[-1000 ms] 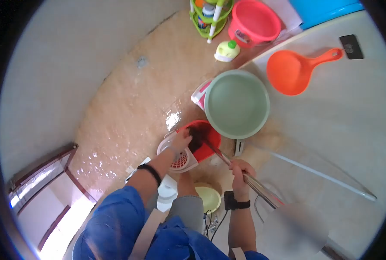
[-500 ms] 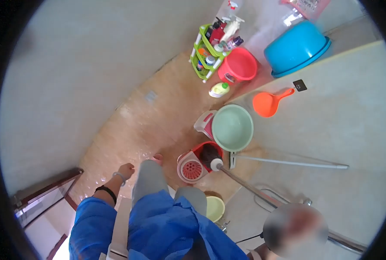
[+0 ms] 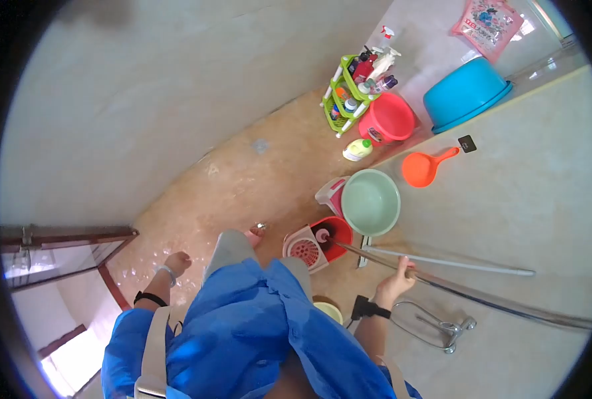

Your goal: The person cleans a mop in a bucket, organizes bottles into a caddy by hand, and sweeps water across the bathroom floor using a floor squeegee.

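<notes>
Your left hand [image 3: 178,261] had pulled away from mop head [image 3: 325,246], hung loosely open, empty. Your right hand [image 3: 394,282] gripped handle [image 3: 455,290]; mop head sat inside red bucket [image 3: 344,229].

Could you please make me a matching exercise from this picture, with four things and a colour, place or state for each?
1. Mop
2. Dipper
3. Left hand
4. Basin beside the red bucket

A. Holding nothing
B. Pale green
C. Gripped in the right hand
D. Orange

Pairs: 1-C, 2-D, 3-A, 4-B
</notes>
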`<state>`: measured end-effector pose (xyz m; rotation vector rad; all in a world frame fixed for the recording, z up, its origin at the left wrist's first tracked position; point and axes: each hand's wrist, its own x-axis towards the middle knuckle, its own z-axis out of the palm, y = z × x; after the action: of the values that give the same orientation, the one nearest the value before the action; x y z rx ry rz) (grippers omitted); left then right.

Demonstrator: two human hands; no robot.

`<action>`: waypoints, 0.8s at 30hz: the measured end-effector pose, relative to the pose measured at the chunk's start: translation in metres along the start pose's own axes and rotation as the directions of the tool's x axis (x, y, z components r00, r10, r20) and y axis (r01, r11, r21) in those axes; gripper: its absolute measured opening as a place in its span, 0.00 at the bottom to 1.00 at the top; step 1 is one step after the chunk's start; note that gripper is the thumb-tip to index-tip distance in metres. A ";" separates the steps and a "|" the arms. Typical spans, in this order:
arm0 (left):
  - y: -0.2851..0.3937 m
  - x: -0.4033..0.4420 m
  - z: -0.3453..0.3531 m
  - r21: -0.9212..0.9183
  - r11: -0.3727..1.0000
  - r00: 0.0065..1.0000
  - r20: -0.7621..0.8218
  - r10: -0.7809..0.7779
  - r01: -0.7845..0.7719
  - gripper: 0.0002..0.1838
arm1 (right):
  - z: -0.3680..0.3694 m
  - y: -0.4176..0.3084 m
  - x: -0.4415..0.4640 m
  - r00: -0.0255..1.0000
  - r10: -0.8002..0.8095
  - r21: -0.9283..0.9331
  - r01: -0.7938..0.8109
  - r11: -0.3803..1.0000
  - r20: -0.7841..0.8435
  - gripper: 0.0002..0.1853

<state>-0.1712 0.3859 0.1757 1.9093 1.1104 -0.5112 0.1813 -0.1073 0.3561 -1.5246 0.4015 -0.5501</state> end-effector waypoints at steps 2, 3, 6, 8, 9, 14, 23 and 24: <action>0.050 -0.033 -0.008 0.220 0.964 0.988 0.080 0.135 -0.150 0.18 | 0.002 0.020 -0.005 0.974 0.170 -0.004 -0.172 0.985 0.149 0.08; 0.058 -0.033 -0.008 0.218 0.964 0.988 0.077 0.137 -0.151 0.18 | -0.002 0.037 -0.005 0.974 0.168 -0.001 -0.170 0.985 0.151 0.08; 0.078 -0.032 -0.005 0.258 0.927 0.962 0.091 0.257 -0.272 0.18 | -0.017 0.045 0.025 0.836 0.310 -0.386 -0.130 0.913 0.452 0.10; 0.098 -0.023 -0.005 0.142 0.965 0.975 0.056 0.213 -0.219 0.18 | -0.018 -0.022 0.042 0.846 0.174 -0.318 -0.006 0.948 0.504 0.12; 0.094 -0.013 -0.002 0.133 0.965 0.973 0.057 0.222 -0.227 0.18 | -0.010 -0.057 0.047 0.831 0.080 -0.164 0.013 0.986 0.551 0.14; 0.071 0.011 0.024 0.123 0.971 0.979 0.022 0.205 -0.206 0.16 | -0.004 -0.231 0.015 0.569 -0.452 0.327 0.313 0.892 0.687 0.20; 0.014 0.040 0.056 0.069 0.983 0.983 0.083 0.163 -0.169 0.17 | -0.041 -0.349 0.029 0.747 -0.653 0.324 0.592 0.738 0.123 0.27; 0.016 0.037 0.054 0.066 0.984 0.984 0.080 0.162 -0.167 0.17 | -0.040 -0.333 0.039 0.803 -0.593 0.338 0.574 0.746 -0.054 0.26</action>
<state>-0.1349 0.3561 0.1276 2.0082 0.8878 -0.5318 0.1615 -0.1502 0.6902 -1.3051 -0.2384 -1.0117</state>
